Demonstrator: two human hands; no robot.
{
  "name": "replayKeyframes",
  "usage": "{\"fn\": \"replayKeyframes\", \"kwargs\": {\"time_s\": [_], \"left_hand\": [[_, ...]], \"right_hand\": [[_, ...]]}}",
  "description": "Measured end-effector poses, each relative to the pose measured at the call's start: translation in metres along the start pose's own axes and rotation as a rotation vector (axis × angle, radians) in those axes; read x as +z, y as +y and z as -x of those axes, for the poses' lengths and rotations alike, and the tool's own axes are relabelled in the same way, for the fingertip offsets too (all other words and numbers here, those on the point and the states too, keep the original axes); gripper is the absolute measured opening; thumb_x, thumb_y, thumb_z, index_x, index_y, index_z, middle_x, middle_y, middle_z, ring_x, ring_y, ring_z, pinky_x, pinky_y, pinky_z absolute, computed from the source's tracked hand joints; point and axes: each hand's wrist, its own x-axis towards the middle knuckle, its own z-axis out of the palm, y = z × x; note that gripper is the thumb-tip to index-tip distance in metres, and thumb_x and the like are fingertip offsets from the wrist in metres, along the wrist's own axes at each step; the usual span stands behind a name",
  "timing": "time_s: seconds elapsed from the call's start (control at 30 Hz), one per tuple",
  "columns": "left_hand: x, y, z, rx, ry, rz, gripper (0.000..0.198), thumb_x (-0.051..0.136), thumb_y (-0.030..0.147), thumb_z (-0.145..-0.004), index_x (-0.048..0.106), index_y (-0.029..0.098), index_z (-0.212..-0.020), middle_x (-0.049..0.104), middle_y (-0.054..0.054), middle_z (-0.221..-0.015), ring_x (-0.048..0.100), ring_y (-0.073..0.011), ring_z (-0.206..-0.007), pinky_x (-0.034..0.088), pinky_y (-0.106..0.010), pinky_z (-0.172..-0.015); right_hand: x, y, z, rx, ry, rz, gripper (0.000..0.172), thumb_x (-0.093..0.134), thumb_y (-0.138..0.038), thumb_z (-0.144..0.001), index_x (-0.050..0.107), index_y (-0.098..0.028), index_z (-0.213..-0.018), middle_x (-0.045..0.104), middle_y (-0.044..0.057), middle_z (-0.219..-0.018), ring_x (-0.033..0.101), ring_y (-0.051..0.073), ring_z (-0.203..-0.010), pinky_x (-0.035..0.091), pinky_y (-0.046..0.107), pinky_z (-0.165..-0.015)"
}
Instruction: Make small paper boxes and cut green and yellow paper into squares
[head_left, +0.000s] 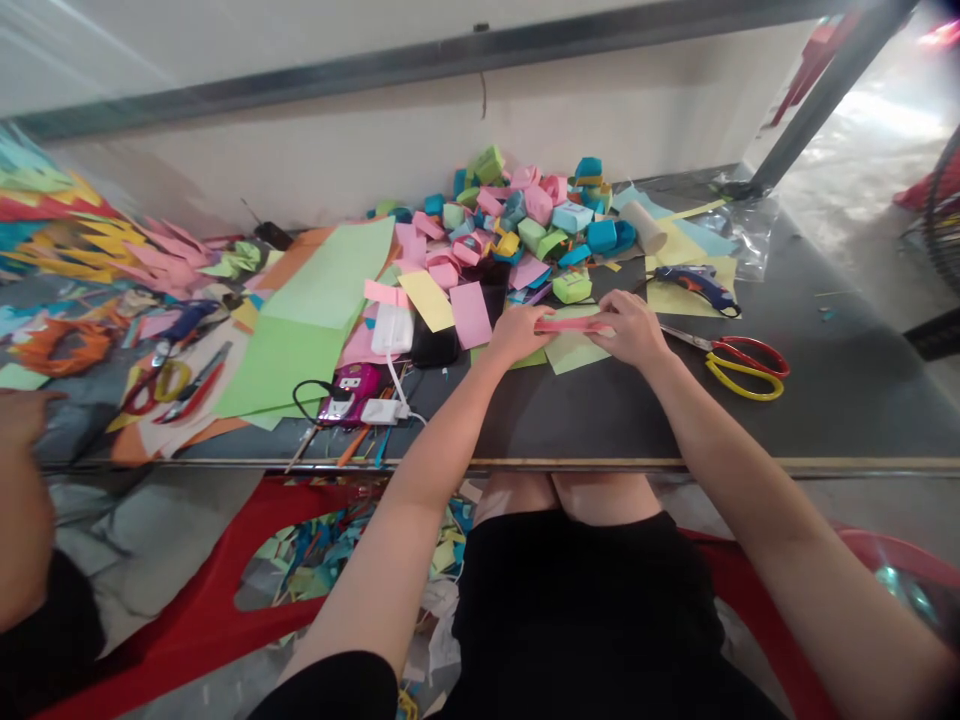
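Observation:
A narrow pink paper strip (571, 325) stretches between my two hands, just above the dark tabletop. My left hand (517, 335) is closed on its left end. The fingers of my right hand (628, 325) pinch the other end. Under the strip lies a pale green sheet of paper (574, 352). A green folded paper piece (572, 286) sits just behind my hands. To the right of my right hand rest scissors (746, 367) with one red and one yellow handle. Behind them is a blue glue gun (697, 285) on yellow paper.
Folded paper pieces (536, 205) are heaped against the wall. Left of me are green paper sheets (300, 320), a white charger (392, 328), a magenta power socket (349, 395) and more scissors (159, 388). Another person's arm (22, 500) reaches in at far left. Paper scraps (315, 550) lie below the table.

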Motion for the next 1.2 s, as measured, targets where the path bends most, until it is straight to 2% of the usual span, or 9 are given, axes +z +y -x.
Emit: {"fn": "replayKeyframes", "kwargs": {"time_s": [0.17, 0.3, 0.43, 0.6, 0.77, 0.9, 0.97, 1.1, 1.2], "left_hand": [[0.008, -0.006, -0.003, 0.046, 0.004, 0.013, 0.045, 0.078, 0.045, -0.091, 0.076, 0.016, -0.125, 0.078, -0.013, -0.102, 0.072, -0.0283, -0.101, 0.053, -0.043, -0.098], [0.009, -0.006, -0.001, 0.021, -0.040, 0.161, 0.053, 0.080, 0.051, -0.088, 0.075, 0.015, -0.126, 0.078, -0.010, -0.089, 0.073, -0.0253, -0.091, 0.055, -0.037, -0.089], [0.000, -0.003, -0.003, -0.071, 0.028, 0.265, 0.052, 0.059, 0.058, -0.101, 0.074, 0.016, -0.129, 0.081, -0.010, -0.101, 0.074, -0.0238, -0.098, 0.054, -0.036, -0.092], [-0.011, 0.008, -0.007, 0.057, -0.020, 0.165, 0.039, 0.061, 0.050, -0.102, 0.079, 0.018, -0.115, 0.081, -0.010, -0.112, 0.071, -0.0272, -0.111, 0.052, -0.040, -0.100], [-0.012, 0.023, -0.003, 0.175, -0.034, 0.121, 0.033, 0.070, 0.033, -0.097, 0.074, 0.020, -0.126, 0.080, -0.009, -0.118, 0.072, -0.0258, -0.112, 0.052, -0.039, -0.100], [-0.013, 0.025, -0.003, -0.001, -0.119, 0.042, 0.025, 0.063, 0.032, -0.100, 0.080, 0.020, -0.115, 0.081, -0.010, -0.098, 0.075, -0.0276, -0.094, 0.055, -0.039, -0.083], [-0.012, 0.022, -0.003, -0.067, -0.090, 0.000, 0.025, 0.063, 0.032, -0.100, 0.081, 0.019, -0.113, 0.081, -0.011, -0.097, 0.075, -0.0290, -0.094, 0.056, -0.041, -0.084], [-0.009, 0.015, 0.003, 0.176, 0.078, -0.014, 0.023, 0.061, 0.024, -0.100, 0.079, 0.021, -0.115, 0.076, -0.012, -0.128, 0.067, -0.0282, -0.126, 0.051, -0.045, -0.109], [-0.008, 0.009, 0.014, 0.396, 0.009, 0.019, 0.023, 0.058, 0.030, -0.104, 0.079, 0.025, -0.112, 0.076, -0.007, -0.130, 0.066, -0.0246, -0.128, 0.050, -0.044, -0.113]], "right_hand": [[0.000, -0.020, -0.004, 0.027, -0.080, 0.072, 0.023, 0.059, -0.025, -0.098, 0.081, -0.025, -0.092, 0.068, 0.011, -0.097, 0.060, 0.027, -0.095, 0.049, 0.042, -0.085], [0.000, -0.027, -0.006, -0.035, -0.117, 0.110, 0.027, 0.051, -0.023, -0.100, 0.079, -0.024, -0.097, 0.069, 0.011, -0.098, 0.059, 0.027, -0.095, 0.047, 0.041, -0.084], [0.000, -0.022, -0.007, -0.070, -0.108, 0.204, 0.027, 0.050, -0.020, -0.098, 0.076, -0.022, -0.091, 0.070, 0.012, -0.095, 0.056, 0.026, -0.091, 0.043, 0.040, -0.077], [-0.005, -0.018, -0.005, -0.142, -0.128, 0.292, 0.023, 0.055, -0.016, -0.094, 0.073, -0.021, -0.081, 0.070, 0.013, -0.092, 0.054, 0.027, -0.090, 0.040, 0.041, -0.074], [-0.011, -0.020, 0.001, -0.168, -0.096, 0.308, 0.032, 0.051, -0.013, -0.098, 0.070, -0.020, -0.073, 0.070, 0.014, -0.090, 0.055, 0.027, -0.087, 0.038, 0.041, -0.070], [-0.016, -0.022, 0.003, -0.242, -0.181, 0.263, 0.029, 0.053, -0.010, -0.098, 0.073, -0.020, -0.079, 0.073, 0.012, -0.091, 0.060, 0.024, -0.084, 0.041, 0.039, -0.070], [-0.018, -0.023, 0.005, -0.290, -0.255, 0.194, 0.026, 0.054, -0.010, -0.098, 0.076, -0.020, -0.086, 0.076, 0.010, -0.096, 0.064, 0.023, -0.086, 0.044, 0.036, -0.073], [-0.021, -0.020, 0.010, -0.295, -0.325, 0.103, 0.028, 0.055, -0.010, -0.098, 0.079, -0.023, -0.101, 0.080, 0.008, -0.104, 0.070, 0.023, -0.093, 0.051, 0.034, -0.079], [-0.020, -0.012, 0.015, -0.289, -0.292, 0.021, 0.029, 0.053, -0.019, -0.103, 0.081, -0.025, -0.106, 0.081, 0.007, -0.111, 0.072, 0.023, -0.100, 0.055, 0.034, -0.084]]}}
